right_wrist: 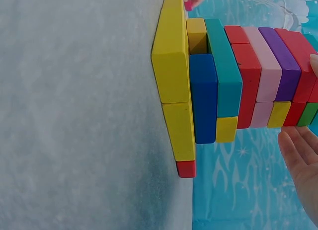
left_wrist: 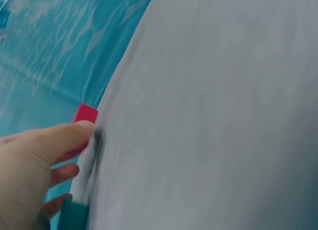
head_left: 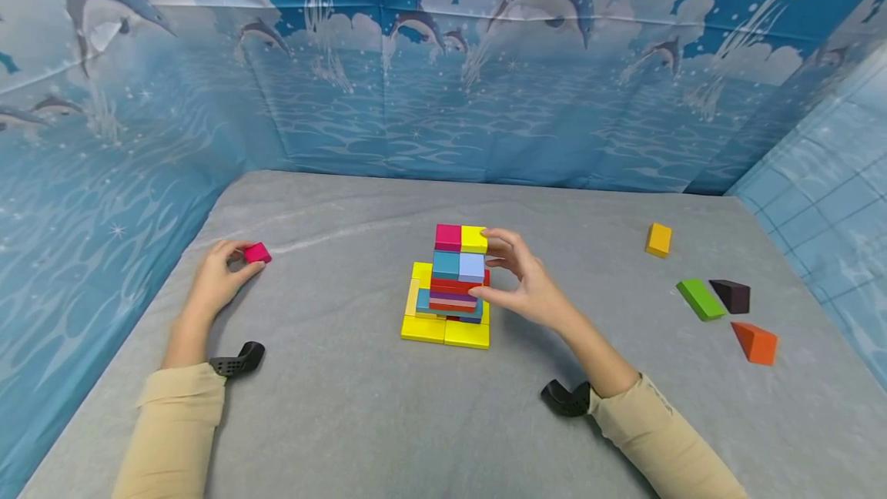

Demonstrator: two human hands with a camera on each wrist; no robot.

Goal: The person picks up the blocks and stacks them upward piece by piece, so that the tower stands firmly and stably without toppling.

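Observation:
At the left of the grey cloth, my left hand [head_left: 223, 277] pinches a magenta block [head_left: 258, 252] between thumb and fingers. The left wrist view shows this block [left_wrist: 85, 114] too, and a teal piece [left_wrist: 73, 216] below the fingers; whether it is held I cannot tell. My right hand [head_left: 521, 283] stands at the right side of a block tower [head_left: 456, 283]. Its slightly bent fingers are by the upper layers, with the thumb at the front right corner. Magenta and yellow blocks [head_left: 474, 239] top the tower; yellow blocks [head_left: 423, 329] form its wide base.
To the right lie loose blocks: a yellow-orange one [head_left: 658, 240], a green one [head_left: 701, 299], a dark one [head_left: 731, 296] and an orange one [head_left: 755, 343]. A blue dolphin-print curtain [head_left: 416, 129] hangs behind the table. Black wrist cameras [head_left: 239, 360] stick out from both wrists.

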